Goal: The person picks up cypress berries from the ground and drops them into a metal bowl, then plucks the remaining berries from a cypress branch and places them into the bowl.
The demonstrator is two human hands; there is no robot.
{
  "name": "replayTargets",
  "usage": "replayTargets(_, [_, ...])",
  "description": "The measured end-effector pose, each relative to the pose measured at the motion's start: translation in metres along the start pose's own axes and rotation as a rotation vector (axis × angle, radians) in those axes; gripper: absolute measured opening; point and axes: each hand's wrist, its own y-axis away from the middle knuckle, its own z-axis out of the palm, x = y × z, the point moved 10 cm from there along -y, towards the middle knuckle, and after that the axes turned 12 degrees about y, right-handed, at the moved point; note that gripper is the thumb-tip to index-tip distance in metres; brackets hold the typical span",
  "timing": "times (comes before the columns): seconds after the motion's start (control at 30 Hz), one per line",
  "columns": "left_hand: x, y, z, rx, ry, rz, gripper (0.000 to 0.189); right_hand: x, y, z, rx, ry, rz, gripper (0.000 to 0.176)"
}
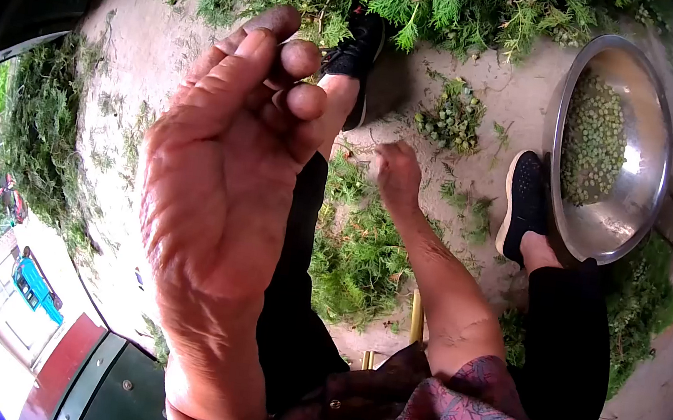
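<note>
My left hand [230, 155] is raised close to the camera, palm showing. Its fingers are half curled and apart, with nothing visible in them. Lower and to the right, my right hand [398, 171] hangs over the floor with its fingers curled together; whatever they may hold is too small to make out. Just beyond it lies a small heap of round green cones with leafy bits [453, 115]. Cut green conifer sprigs [364, 255] lie on the ground between my legs, below the right hand.
A metal basin [603, 230] holding many small green cones [593, 141] stands on the right, beside my shoe [526, 195]. A large pile of conifer branches [429, 3] lies ahead. More branches [50, 116] are at the left, with a blue vehicle [37, 287] farther off.
</note>
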Motion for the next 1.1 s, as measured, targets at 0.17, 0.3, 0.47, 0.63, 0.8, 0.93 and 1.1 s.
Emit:
replayTargets(0.17, [0.002, 0.003, 0.000, 0.061, -0.050, 0.017, 0.022, -0.026, 0.042, 0.015, -0.015, 0.223, -0.175, 0.013])
replayTargets(0.3, [-0.004, 0.004, 0.001, 0.039, -0.084, -0.010, 0.021, -0.019, 0.048, 0.018, -0.016, 0.183, -0.138, 0.015])
replayTargets(0.47, [0.004, 0.025, 0.054, -0.145, -1.319, 0.476, 0.018, -0.008, 0.036, -0.022, -0.222, -0.438, 0.322, 0.012])
replayTargets(0.63, [-0.029, 0.022, 0.044, -0.311, -2.129, 0.373, 0.026, -0.039, 0.022, -0.091, -0.201, -1.082, 0.451, 0.012])
replayTargets(0.8, [-0.035, 0.020, 0.041, -0.246, -1.939, 0.202, 0.027, -0.104, 0.002, -0.176, -0.085, -1.363, 0.223, 0.015])
replayTargets(0.93, [-0.031, 0.018, 0.037, -0.192, -1.492, 0.146, 0.019, -0.118, -0.006, -0.199, -0.074, -1.499, 0.136, 0.015])
replayTargets(1.1, [-0.031, 0.019, 0.031, -0.236, -1.422, 0.069, 0.013, -0.127, -0.003, -0.184, -0.271, -1.768, 0.228, 0.017])
